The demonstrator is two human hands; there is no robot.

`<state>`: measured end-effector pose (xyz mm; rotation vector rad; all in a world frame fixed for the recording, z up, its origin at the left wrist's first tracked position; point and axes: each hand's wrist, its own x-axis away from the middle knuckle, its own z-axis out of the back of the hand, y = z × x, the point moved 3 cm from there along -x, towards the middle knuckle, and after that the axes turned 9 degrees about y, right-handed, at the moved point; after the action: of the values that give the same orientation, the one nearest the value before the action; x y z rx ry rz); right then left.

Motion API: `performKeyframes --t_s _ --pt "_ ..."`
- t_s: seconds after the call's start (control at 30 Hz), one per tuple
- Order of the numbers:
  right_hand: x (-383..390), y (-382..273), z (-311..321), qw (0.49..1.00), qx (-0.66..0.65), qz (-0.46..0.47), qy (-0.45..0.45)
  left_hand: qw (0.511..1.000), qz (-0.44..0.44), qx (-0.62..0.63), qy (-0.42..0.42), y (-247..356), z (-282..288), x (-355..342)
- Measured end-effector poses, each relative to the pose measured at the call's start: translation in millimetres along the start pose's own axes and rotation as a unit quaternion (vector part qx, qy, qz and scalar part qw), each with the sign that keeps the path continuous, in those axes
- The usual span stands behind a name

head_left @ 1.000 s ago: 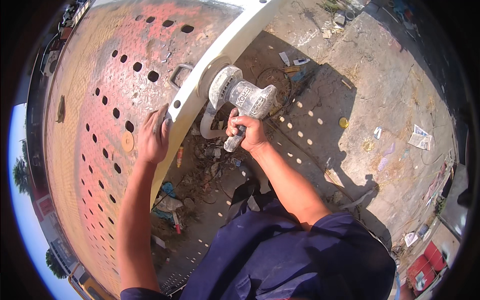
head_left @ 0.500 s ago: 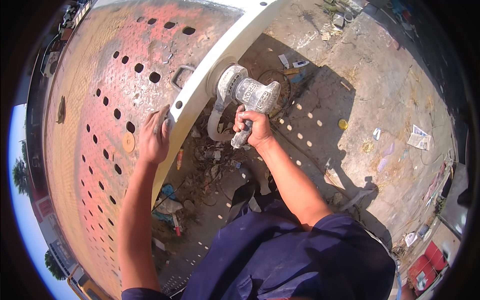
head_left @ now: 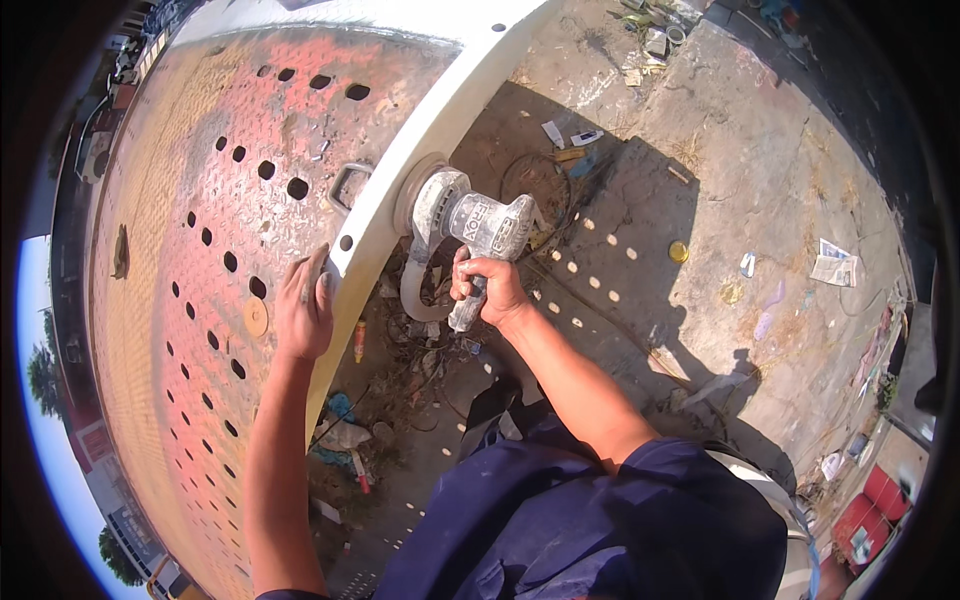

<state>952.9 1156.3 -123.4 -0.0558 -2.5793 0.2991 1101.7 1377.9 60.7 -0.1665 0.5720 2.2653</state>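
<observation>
My right hand (head_left: 487, 289) grips the handle of a dusty grey angle grinder (head_left: 470, 222). Its round disc end presses against the white side rail (head_left: 420, 150) of a large metal platform. My left hand (head_left: 305, 312) lies flat on the edge of the reddish checker plate deck (head_left: 190, 260), which is pierced with rows of round holes. A small metal loop handle (head_left: 347, 187) sits on the deck just left of the grinder. Both forearms are bare, and I wear a dark blue shirt.
Below the rail lies a heap of scrap, cans and cable (head_left: 400, 400) on the concrete ground. A cable coil (head_left: 535, 180) and paper litter (head_left: 830, 265) lie farther out. Red containers (head_left: 865, 505) stand at the lower right. A tan disc (head_left: 256, 317) rests on the deck.
The grinder and my right hand have shifted slightly along the white rail. My left hand has stayed on the deck edge.
</observation>
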Motion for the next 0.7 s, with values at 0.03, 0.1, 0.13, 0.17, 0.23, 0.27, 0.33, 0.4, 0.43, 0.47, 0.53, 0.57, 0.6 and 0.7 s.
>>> performKeyframes --t_s 0.03,0.1,0.13,0.17,0.23,0.27,0.33,0.4,0.43,0.47,0.53,0.57,0.6,0.7 --pt "-8.2 -21.3 -3.4 1.000 0.010 0.013 -0.006 1.000 -0.004 -0.001 0.001 -0.9 0.3 0.0" --pt "-24.0 -62.5 -6.1 0.998 0.041 0.038 -0.014 1.000 -0.011 0.000 -0.001 -1.7 -2.1 -0.5" --pt "-30.9 -82.2 -10.2 0.997 0.051 0.053 -0.021 1.000 -0.013 0.000 -0.002 -2.0 -3.6 -0.1" --pt "-36.4 -99.1 -16.5 0.996 0.060 0.067 -0.029 1.000 -0.010 -0.002 -0.003 -1.0 -3.0 -1.1" --pt "-42.1 -126.1 -31.9 0.993 0.050 0.100 -0.038 1.000 -0.006 -0.002 -0.007 -0.5 -2.4 -1.3" --pt "-43.2 -136.5 -38.4 0.992 0.039 0.111 -0.050 1.000 -0.003 -0.001 -0.009 -1.6 -2.3 -0.3" --pt "-48.7 -143.9 -35.9 0.993 0.029 0.103 -0.045 1.000 -0.003 -0.003 -0.012 -2.4 -3.3 -2.9" --pt "-41.5 -129.3 -30.1 0.995 0.038 0.093 -0.020 1.000 -0.001 -0.013 -0.014 -3.0 -2.0 -2.5" --pt "-31.4 -109.7 -25.9 0.996 0.045 0.083 -0.005 1.000 0.003 -0.010 -0.021 -3.3 -0.1 -0.8" --pt "-24.1 -87.0 -16.9 0.998 0.046 0.052 0.008 1.000 0.005 -0.004 -0.029 -3.3 -0.6 -1.4" --pt "1.0 -41.1 -17.4 0.998 0.060 0.019 -0.001 1.000 0.013 0.002 -0.025 -6.1 0.2 -3.5" --pt "7.8 -21.5 -12.8 0.998 0.057 0.011 0.000 1.000 0.015 0.009 -0.021 -5.3 0.0 -1.9" --pt "17.3 -10.6 -17.6 0.998 0.065 0.015 0.000 1.000 0.013 0.011 -0.017 -5.8 -0.3 -1.1" --pt "20.9 -26.5 -32.7 0.995 0.077 0.067 0.017 1.000 0.002 0.012 -0.008 -6.7 0.2 1.5"
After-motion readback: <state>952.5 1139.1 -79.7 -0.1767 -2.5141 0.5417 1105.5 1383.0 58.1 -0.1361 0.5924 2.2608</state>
